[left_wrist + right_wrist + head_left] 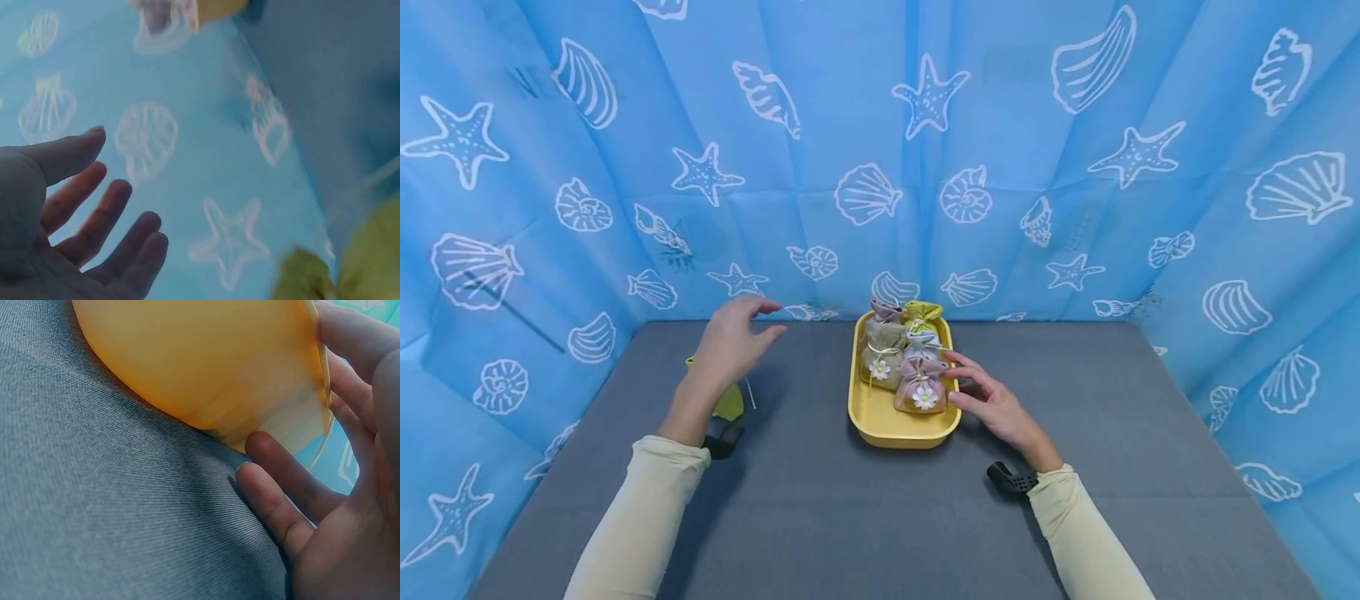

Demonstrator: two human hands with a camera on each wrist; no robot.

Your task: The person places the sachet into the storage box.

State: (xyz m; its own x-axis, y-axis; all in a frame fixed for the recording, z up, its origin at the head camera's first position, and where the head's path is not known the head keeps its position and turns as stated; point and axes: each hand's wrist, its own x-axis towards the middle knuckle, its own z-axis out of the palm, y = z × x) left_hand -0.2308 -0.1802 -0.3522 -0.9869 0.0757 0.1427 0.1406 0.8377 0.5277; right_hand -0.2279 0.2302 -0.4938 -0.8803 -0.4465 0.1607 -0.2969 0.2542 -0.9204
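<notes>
A yellow tray [876, 427] holds several small drawstring pouches, among them a pink pouch [917, 392] and an olive-beige pouch [883, 342], each with a white daisy. At the tray's right side, my right hand [992, 408] has its fingers loosely extended, fingertips at the rim and outer wall. My left hand [730, 342] is raised over the left part of the table, thumb and fingers spread with nothing between them. A yellow-green pouch [730, 404] with a white cord is partly hidden behind the left wrist.
A grey cloth covers the table [895, 517]. Blue curtains [925, 150] with white shell and starfish prints enclose the back and both sides, and the tray stands close to the back one. A black strap [1011, 481] sits at the right wrist.
</notes>
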